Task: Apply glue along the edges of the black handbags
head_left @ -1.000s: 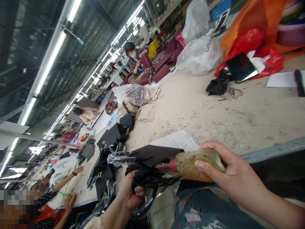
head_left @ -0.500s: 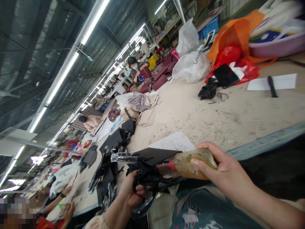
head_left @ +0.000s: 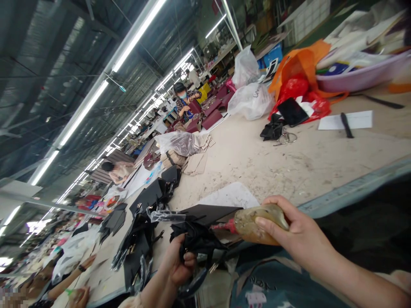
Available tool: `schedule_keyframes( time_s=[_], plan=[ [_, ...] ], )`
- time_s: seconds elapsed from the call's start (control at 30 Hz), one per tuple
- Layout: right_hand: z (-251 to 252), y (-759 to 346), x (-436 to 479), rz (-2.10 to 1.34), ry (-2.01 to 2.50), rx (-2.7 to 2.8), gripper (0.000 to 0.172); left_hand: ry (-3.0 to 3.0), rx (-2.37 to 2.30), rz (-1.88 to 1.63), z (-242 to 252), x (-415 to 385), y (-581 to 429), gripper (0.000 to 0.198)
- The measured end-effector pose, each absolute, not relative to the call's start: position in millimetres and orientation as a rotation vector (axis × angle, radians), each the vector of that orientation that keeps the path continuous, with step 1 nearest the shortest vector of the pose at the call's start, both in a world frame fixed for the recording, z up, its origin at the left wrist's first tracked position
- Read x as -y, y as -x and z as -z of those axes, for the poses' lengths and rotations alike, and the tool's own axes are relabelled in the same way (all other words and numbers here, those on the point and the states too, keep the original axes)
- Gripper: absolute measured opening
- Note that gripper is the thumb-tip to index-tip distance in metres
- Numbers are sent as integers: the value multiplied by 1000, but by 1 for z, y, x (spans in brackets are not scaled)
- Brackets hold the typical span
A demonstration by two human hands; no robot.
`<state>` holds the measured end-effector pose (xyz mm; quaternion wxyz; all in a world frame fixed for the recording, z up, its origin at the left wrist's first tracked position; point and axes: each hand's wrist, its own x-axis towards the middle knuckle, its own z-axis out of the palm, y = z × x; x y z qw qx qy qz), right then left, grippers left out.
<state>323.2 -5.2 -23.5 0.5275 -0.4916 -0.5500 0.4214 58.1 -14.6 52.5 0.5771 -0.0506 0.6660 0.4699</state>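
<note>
**Glue bottle meets black bag piece**

The right hand [head_left: 298,239] is wrapped tight around a glue bottle [head_left: 257,222]. The bottle is squishy, see-through and full of yellow-brown glue. Its red tip [head_left: 221,225] points at the black bag piece [head_left: 195,240], and the tip is just beside it, maybe touching.

The left hand [head_left: 178,265] is closed around that black bag piece and holds it up from below. A shiny plastic-wrapped handle [head_left: 192,280] curls down under the hand. Just behind the bag piece, a flat black panel [head_left: 208,211] lies on the bench [head_left: 272,162], partly on a white sheet [head_left: 229,196].

The step in hand looks like gluing: the tip is lined up on the spot, and the piece is held steady. The next move would need a soft, slow squeeze, so only a little glue comes out. The bag piece must stay still while the tip runs along it.

To the left of the bag piece, more black bags [head_left: 141,231] with wrapped handles lie in a row. Far behind it there are cardboard pieces [head_left: 196,162], a clear plastic bag [head_left: 180,142], dark red bags [head_left: 212,117] and scissors [head_left: 285,137]. Another person's hand [head_left: 86,262] rests on the bench well to the left.
</note>
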Motion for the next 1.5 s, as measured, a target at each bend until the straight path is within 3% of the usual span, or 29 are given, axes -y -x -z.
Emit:
schedule_keyframes(
  time_s=[0.33,0.53,0.7,0.93,1.5],
  plan=[
    [20,-320,9,-1042,1177,1311,19,130,-1545,-1100,-50,17,-59,36],
    [29,-315,5,-1049,1218,1241,30,139,-1519,-1089,-49,15,-61,35],
    [35,-315,5,-1093,1171,1255,27,120,-1548,-1088,-46,15,-59,34],
    [45,-316,-2,-1160,1254,1128,36,125,-1544,-1085,-46,10,-58,32],
    [58,-313,-20,-1719,935,486,47,-34,-1682,-986,-50,-20,-68,29]
  ],
)
